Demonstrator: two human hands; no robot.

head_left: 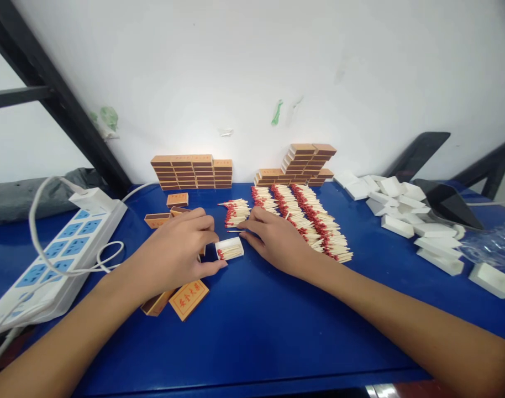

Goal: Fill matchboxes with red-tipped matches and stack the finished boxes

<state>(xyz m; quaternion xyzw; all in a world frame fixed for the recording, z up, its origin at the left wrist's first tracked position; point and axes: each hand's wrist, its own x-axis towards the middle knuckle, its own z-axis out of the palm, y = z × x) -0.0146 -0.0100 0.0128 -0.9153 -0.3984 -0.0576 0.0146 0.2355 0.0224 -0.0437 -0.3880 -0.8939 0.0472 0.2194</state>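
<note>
A small white matchbox tray (pixel 235 244) with a few red-headed matches (pixel 226 253) in it sits on the blue table. My left hand (pixel 175 249) grips the tray's left end between thumb and fingers. Just right of the tray, my right hand (pixel 275 237) has its thumb and index finger pinched on a match (pixel 235 231), at the near edge of a small pile of matches (pixel 237 211). Long rows of matches (pixel 319 221) lie behind and beside the right hand. Several orange matchbox sleeves lie around the left hand, one sleeve (pixel 189 299) showing its printed face; others are partly hidden.
Stacked matchboxes (pixel 192 172) stand against the wall at the back left, with another stack (pixel 306 163) to the right. White trays (pixel 395 202) are heaped at the right beside a black dustpan-like object (pixel 445 204). A power strip (pixel 57 260) with white cables occupies the left.
</note>
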